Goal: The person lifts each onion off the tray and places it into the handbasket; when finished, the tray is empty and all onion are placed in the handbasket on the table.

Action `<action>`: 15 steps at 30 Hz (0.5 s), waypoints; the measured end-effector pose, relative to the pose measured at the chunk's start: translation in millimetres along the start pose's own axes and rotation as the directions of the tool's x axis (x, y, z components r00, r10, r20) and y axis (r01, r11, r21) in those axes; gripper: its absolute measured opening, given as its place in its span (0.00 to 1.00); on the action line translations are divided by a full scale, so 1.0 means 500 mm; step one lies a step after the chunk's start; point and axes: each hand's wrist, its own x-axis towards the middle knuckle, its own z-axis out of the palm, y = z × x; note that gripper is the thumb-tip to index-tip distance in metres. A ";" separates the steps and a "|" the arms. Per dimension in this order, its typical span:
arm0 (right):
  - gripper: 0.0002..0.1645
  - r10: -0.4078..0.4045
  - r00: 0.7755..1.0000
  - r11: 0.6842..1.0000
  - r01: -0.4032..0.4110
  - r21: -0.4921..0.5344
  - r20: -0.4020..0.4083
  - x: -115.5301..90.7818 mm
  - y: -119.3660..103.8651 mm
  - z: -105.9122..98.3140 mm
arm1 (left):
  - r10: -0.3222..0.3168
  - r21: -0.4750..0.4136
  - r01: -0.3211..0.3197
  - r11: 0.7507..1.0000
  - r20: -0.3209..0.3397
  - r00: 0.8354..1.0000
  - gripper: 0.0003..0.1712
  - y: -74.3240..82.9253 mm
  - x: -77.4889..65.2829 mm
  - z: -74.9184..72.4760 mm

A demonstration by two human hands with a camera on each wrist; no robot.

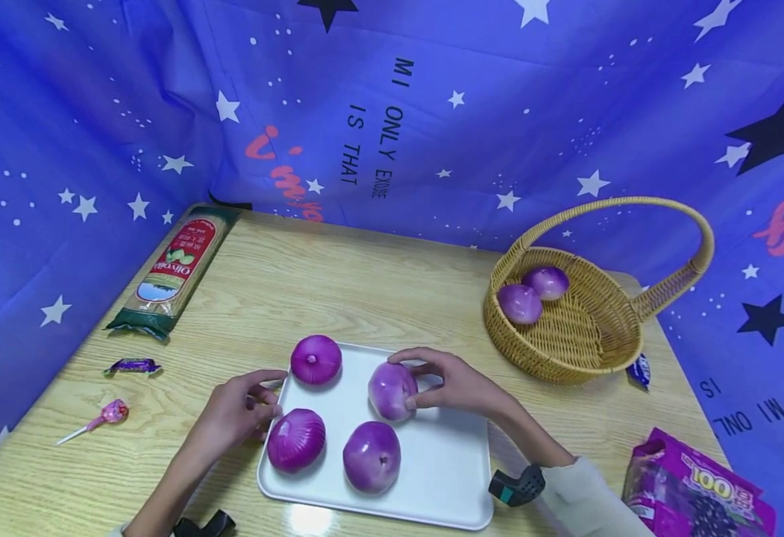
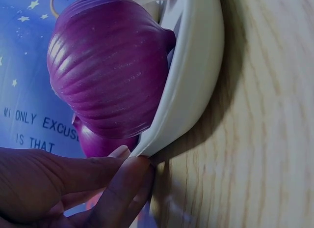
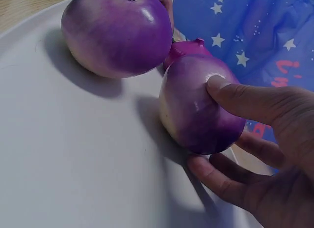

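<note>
A white tray (image 1: 441, 462) bears two ribbed red onions on its left, the far onion (image 1: 316, 360) and the near onion (image 1: 296, 440). To their right are two smooth purple turnips fading to white. My right hand (image 1: 448, 380) grips the far turnip (image 1: 392, 391), thumb on one side and fingers on the other; its shadow falls on the tray in the right wrist view. The near turnip (image 1: 372, 457) sits at the front middle. My left hand (image 1: 236, 410) pinches the tray's left rim (image 2: 164, 125) between thumb and fingers, beside the near onion.
A wicker basket (image 1: 566, 347) with a tall handle stands at back right, holding two purple turnips (image 1: 521, 303). Left of the tray lie a noodle packet (image 1: 177, 261), a wrapped candy (image 1: 133, 365) and a lollipop (image 1: 113, 412). A purple grape-print bag (image 1: 700, 492) is at front right.
</note>
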 end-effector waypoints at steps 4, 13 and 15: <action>0.36 0.000 1.000 1.000 0.001 0.024 -0.013 -0.006 -0.023 0.004 | -0.006 0.004 0.006 1.000 -0.001 1.000 0.28 0.001 0.000 0.001; 0.36 -0.010 0.998 1.000 0.011 0.006 -0.058 -0.026 -0.050 -0.018 | -0.019 0.011 0.019 1.000 -0.012 1.000 0.28 -0.001 0.000 0.003; 0.36 -0.023 0.997 1.000 0.023 -0.007 -0.077 -0.031 -0.045 -0.032 | -0.016 0.009 0.016 1.000 -0.012 1.000 0.28 -0.001 0.000 0.002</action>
